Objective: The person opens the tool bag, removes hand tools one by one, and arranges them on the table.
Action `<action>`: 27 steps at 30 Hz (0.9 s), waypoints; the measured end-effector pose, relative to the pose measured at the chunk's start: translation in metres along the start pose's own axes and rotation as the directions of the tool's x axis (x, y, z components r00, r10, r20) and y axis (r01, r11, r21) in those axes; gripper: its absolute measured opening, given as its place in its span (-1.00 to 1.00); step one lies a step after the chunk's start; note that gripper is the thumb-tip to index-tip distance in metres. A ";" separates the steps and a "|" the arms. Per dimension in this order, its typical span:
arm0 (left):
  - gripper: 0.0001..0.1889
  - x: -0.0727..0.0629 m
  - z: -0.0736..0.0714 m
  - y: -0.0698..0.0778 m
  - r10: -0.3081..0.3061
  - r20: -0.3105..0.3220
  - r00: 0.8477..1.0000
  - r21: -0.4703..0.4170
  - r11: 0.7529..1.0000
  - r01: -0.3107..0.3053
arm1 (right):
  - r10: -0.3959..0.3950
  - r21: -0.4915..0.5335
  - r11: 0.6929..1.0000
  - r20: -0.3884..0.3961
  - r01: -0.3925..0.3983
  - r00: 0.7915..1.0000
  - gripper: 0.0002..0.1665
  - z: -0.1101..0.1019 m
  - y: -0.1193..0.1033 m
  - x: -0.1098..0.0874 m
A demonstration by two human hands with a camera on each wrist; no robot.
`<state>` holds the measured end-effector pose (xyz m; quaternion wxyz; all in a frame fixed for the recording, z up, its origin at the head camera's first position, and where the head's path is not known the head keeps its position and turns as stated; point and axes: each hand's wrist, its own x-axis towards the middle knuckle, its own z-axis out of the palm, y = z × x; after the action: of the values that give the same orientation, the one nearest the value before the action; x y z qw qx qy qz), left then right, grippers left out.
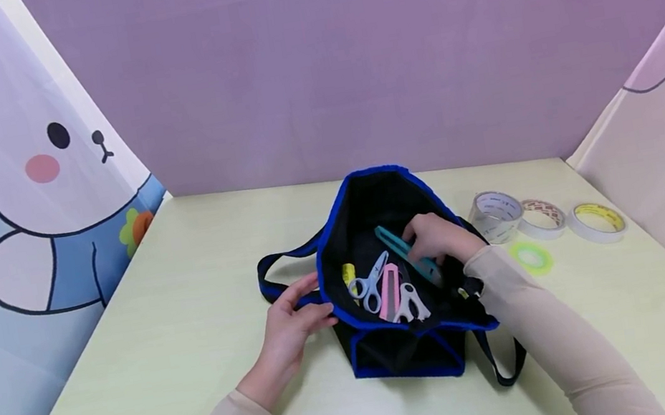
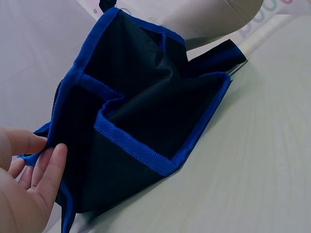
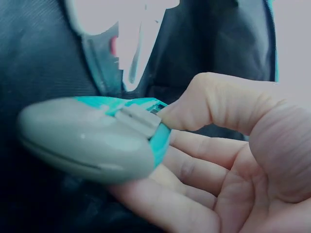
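A black fabric bag (image 1: 409, 362) with blue trim stands on the table, its mouth facing up. My left hand (image 1: 291, 319) pinches its left rim, with thumb and fingers on either side of the blue edge (image 2: 62, 102) in the left wrist view. Inside the bag, my right hand (image 1: 435, 238) grips a teal utility knife (image 1: 395, 241). The right wrist view shows the thumb at its grey slider (image 3: 138, 121). Also in the bag lie blue scissors (image 1: 370, 283), a pink cutter (image 1: 389, 289), white-handled scissors (image 1: 405, 311) and a small yellow tube (image 1: 349, 276).
Right of the bag are a clear tape roll (image 1: 487, 226), two white-edged tape rolls (image 1: 542, 232) (image 1: 598, 237) and a green ring-shaped roll (image 1: 546, 262). Bag straps (image 1: 294, 252) loop out at both sides. A purple backdrop (image 1: 312, 80) rises behind the table.
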<state>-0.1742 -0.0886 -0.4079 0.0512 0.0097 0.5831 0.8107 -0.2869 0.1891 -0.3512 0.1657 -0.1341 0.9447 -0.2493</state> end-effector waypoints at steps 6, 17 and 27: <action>-0.40 0.000 0.000 0.000 0.003 -0.002 1.000 0.003 1.000 -0.003 | -0.038 0.082 0.996 0.013 0.037 0.999 -0.38 -0.004 -0.003 -0.005; -0.40 0.000 0.000 -0.001 0.012 -0.003 1.000 -0.004 1.000 -0.012 | -0.139 0.378 0.915 -0.032 0.141 0.990 -0.41 -0.011 0.001 -0.015; -0.40 0.000 -0.002 -0.002 0.006 0.006 1.000 0.006 1.000 -0.006 | -0.196 0.553 0.804 -0.099 0.218 0.976 -0.41 -0.017 0.008 -0.023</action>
<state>-0.1743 -0.0898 -0.4102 0.0504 0.0140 0.5855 0.8090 -0.2735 0.2108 -0.3353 0.1521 -0.1771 0.8125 -0.5342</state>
